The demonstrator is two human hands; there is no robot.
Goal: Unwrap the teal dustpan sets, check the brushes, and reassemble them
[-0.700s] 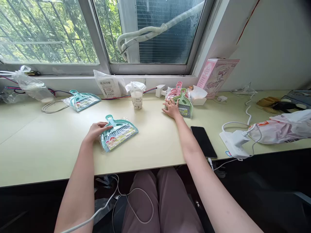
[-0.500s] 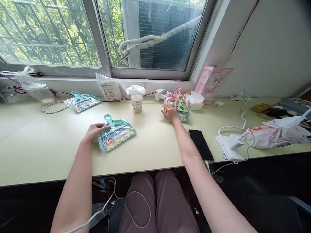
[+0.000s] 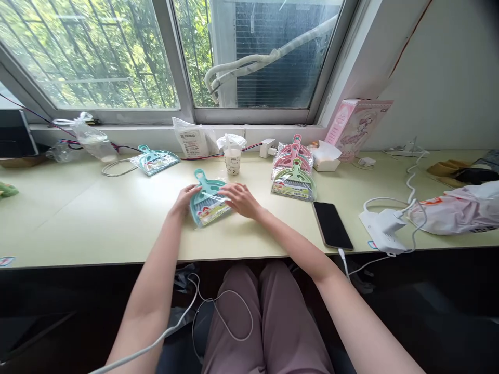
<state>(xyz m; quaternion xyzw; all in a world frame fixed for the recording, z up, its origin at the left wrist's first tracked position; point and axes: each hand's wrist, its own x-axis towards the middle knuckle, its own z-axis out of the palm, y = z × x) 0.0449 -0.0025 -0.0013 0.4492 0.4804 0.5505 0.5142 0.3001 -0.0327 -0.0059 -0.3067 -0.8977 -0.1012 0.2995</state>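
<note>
A wrapped teal dustpan-and-brush set lies near the middle of the table, its handle pointing away. My left hand grips its left side, thumb and fingers at the edge near the handle. Over its right side is my right hand, fingers apart and touching the wrapper. To the right, a green set lies in front of overlapping pink sets. Another teal set is at the back left, beside a coiled cable.
A lidded cup and a bagged white package stand at the back. On the right are a black phone, a power strip with cables, a pink box and a plastic bag. The table's front edge runs below my hands.
My right hand has left the green and pink sets and come to the teal set's right side. My left hand keeps its hold. The camera view has turned slightly left.
</note>
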